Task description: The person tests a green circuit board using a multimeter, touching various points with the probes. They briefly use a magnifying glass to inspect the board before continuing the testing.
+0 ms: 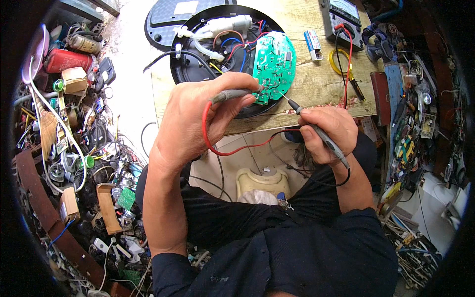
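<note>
A green circuit board (274, 57) rests on the right side of an open round black housing (190, 69) with wires, tubes and a white cylindrical part (227, 24). My left hand (198, 111) grips a grey probe with a red lead (225, 96) at the board's lower left, its tip partly hidden by fingers. My right hand (329, 131) holds a grey-and-black probe (316, 128) with a black lead, its thin tip pointing at the board's lower part. Whether that tip touches cannot be made out.
An analogue meter (340, 17), a battery pack (312, 44) and a yellow-ringed tool (337, 62) lie on the wooden table (168, 109). A dark cover (163, 34) sits behind the housing. Dense electronic clutter (111, 198) crowds both sides. A beige plastic object (262, 180) is between my legs.
</note>
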`<state>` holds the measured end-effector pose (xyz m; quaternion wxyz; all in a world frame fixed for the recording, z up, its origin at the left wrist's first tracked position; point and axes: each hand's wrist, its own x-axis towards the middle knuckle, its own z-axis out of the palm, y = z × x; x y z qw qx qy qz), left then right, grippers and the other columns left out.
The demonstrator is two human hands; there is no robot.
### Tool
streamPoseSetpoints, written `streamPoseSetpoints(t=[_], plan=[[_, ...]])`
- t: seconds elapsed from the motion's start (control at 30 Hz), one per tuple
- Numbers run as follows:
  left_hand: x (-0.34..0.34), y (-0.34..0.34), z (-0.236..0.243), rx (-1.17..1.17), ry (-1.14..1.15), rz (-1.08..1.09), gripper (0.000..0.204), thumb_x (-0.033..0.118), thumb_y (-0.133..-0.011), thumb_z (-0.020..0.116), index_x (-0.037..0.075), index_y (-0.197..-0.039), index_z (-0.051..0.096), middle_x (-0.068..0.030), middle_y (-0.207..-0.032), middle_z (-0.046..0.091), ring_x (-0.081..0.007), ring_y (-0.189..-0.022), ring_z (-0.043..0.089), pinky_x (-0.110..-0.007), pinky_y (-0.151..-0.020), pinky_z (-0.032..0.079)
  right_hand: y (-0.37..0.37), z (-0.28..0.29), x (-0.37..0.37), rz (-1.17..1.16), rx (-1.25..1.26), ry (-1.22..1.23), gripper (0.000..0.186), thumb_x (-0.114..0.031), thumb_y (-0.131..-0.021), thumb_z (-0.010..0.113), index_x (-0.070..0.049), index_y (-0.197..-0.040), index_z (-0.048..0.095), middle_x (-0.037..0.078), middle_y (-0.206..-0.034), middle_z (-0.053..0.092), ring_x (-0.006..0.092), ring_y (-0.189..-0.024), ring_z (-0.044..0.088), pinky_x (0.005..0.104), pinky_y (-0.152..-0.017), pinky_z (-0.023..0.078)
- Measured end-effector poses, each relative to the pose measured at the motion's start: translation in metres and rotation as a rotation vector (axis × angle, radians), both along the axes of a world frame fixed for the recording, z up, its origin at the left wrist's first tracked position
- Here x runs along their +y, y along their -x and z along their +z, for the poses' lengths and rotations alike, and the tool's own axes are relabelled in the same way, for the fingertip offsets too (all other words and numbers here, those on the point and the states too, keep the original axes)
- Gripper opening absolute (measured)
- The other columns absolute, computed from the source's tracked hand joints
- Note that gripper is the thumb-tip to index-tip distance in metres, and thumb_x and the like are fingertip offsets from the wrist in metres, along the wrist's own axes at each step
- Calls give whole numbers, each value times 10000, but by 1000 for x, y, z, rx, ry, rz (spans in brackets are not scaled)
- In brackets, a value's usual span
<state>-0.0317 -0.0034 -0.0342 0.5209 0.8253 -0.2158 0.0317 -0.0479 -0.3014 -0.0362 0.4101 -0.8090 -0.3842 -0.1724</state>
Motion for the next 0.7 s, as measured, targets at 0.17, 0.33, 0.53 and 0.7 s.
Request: streamPoseSetpoints(t=[0.17, 0.33, 0.53, 0.7], plan=[[-1, 0, 0, -15, -14, -5, 221, 161, -972, 849, 135, -1175, 765, -113, -772, 738, -287, -651, 736, -379, -604, 544, 0, 3, 0, 7, -8, 16, 354, -30, -861, 849, -14, -1204, 760, 140, -937, 809, 301, -784, 810, 386, -687, 637], [-2, -1, 1, -43, -46, -9, 216, 159, -970, 845, 136, -1169, 764, -124, -776, 738, -315, -676, 744, -399, -617, 549, 0, 4, -1, 6, -9, 30, 356, -33, -861, 849, -17, -1206, 760, 138, -936, 808, 299, -776, 807, 385, -675, 629], [-2, -1, 3, -42, -61, -10, 215, 152, -968, 842, 138, -1166, 761, -124, -774, 736, -325, -686, 744, -411, -619, 549, -1, 3, -1, 12, -11, 24, 353, -38, -865, 849, -16, -1205, 758, 133, -932, 808, 294, -767, 805, 382, -668, 626], [2, 1, 14, 81, -167, -51, 235, 5, -1003, 774, 26, -1237, 773, -133, -1181, 847, -236, -1054, 833, -348, -899, 651, -1, 2, -1, 13, -8, 20, 356, -38, -861, 850, -19, -1204, 758, 130, -933, 809, 296, -770, 806, 386, -676, 631]])
